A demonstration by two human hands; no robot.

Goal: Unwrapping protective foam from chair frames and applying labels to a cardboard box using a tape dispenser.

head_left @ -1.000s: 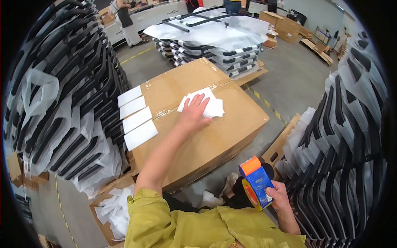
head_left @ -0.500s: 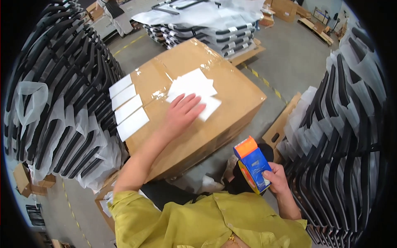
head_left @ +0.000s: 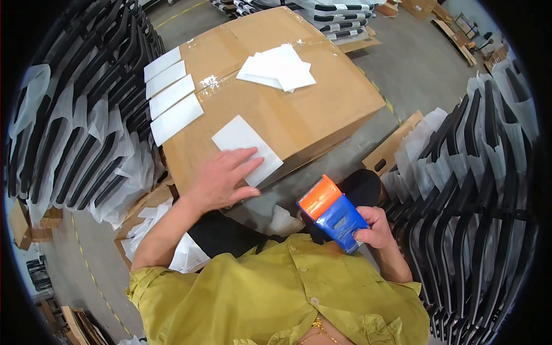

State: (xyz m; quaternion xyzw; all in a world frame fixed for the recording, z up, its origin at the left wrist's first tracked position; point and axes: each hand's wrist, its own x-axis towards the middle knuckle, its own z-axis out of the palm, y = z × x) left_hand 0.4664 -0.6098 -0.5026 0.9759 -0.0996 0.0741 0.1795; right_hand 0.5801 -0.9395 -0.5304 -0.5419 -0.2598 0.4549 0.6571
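My left hand point(head_left: 221, 179) lies with spread fingers over the near edge of a white foam-like sheet point(head_left: 238, 135), which rests at the near edge of a large cardboard box point(head_left: 322, 112). A loose pile of similar white sheets point(head_left: 284, 66) sits farther back on the box top. Along the box's left edge, several more sheets point(head_left: 172, 95) are laid out in a row. Off the box's near right side, my right hand point(head_left: 376, 230) grips a blue tape dispenser point(head_left: 339, 221). Its orange head with a toothed edge points up and left.
Stacks of black metal frames in white wrapping stand on the left point(head_left: 75, 149) and right point(head_left: 466, 218). More wrapped frames point(head_left: 345, 20) are stacked behind the box. An open carton with crumpled white wrapping point(head_left: 167, 236) sits low at my left.
My left hand has come nearer from the pile, and one sheet now lies apart at the box's near edge. The tape dispenser has shifted slightly left and turned. The view has moved.
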